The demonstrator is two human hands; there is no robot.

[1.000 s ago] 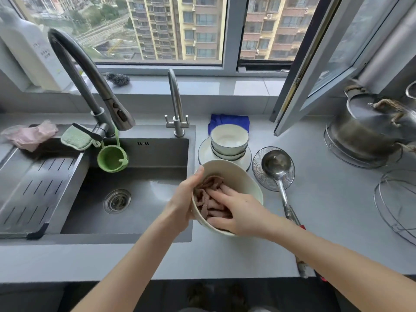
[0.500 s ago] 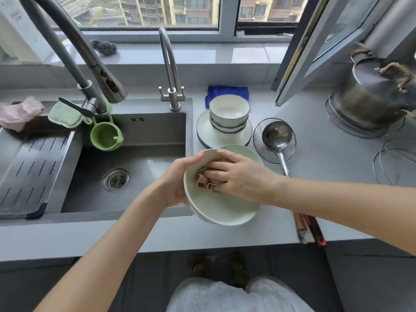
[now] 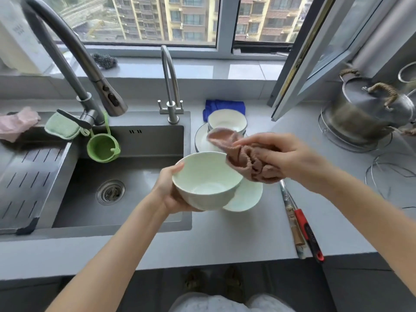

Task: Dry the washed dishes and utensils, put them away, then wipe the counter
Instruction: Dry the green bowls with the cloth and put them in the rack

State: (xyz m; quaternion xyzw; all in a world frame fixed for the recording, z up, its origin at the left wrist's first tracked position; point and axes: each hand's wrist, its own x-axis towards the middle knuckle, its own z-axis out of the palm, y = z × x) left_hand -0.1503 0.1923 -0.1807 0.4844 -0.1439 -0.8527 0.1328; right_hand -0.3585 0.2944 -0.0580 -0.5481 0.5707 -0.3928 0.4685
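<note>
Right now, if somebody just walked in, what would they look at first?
The pale green bowl, held up in the left hand at the middle, above the right edge of the sink. Just right of it, the right hand grips a bunched brown cloth. At the left, a big curved faucet arches over the sink.

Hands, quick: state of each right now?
Left hand: holds the pale green bowl by its side.
Right hand: grips the bunched brown cloth.

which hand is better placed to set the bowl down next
Left, probably. The left hand grips the bowl by its rim and underside, while the right hand is bunched round the cloth, outside the bowl.
</note>
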